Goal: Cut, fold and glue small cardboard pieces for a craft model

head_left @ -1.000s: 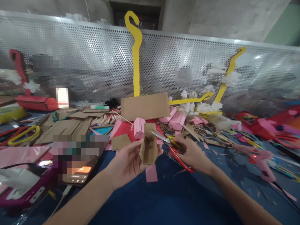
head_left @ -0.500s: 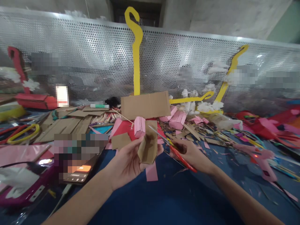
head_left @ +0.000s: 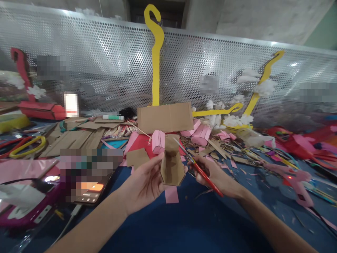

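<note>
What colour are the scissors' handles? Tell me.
The handles are red, with yellow by the blades; best seen in the head view.

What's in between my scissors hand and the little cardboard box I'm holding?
The scissors in your right hand slant across towards the box. Fingertips of your left hand poke round the box's near side too. Nothing else shows in between.

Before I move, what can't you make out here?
All in the head view:
Left hand: some fingers hidden behind the cardboard piece.
Scissors: blade opening unclear, seen nearly edge-on.
Phone: partly covered by pixelation.
Purple object: cut off by the left edge.
</note>
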Demonstrator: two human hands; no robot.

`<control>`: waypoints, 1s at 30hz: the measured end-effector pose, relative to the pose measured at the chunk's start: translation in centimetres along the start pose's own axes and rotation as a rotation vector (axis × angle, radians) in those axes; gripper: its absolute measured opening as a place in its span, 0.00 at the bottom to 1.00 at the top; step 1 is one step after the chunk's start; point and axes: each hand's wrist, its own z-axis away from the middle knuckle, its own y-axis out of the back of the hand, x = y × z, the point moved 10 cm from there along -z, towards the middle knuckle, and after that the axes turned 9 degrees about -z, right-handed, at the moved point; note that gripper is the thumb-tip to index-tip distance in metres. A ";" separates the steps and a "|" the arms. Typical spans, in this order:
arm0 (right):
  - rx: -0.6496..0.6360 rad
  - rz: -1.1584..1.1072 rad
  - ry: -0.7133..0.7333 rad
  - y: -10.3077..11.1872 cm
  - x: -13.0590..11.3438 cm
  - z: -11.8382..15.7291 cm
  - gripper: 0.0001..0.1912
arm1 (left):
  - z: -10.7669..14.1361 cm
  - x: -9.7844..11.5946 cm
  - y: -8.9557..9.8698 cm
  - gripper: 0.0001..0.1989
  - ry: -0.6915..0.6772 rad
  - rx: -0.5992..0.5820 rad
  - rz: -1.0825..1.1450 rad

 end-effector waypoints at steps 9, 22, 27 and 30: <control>0.008 0.026 -0.015 0.2 -0.3 0.0 0.16 | 0.2 -0.2 0.3 0.24 0.001 0.019 -0.045; 0.054 0.067 0.036 0.7 -1.1 0.0 0.18 | 0.5 -0.1 -0.1 0.21 0.002 0.067 -0.072; 0.047 0.049 0.040 0.5 -1.3 -0.1 0.18 | 0.4 -0.1 0.4 0.21 0.000 0.079 -0.073; 0.038 0.044 0.046 0.5 -1.3 -0.1 0.16 | 0.3 -0.1 0.2 0.21 -0.008 0.053 -0.077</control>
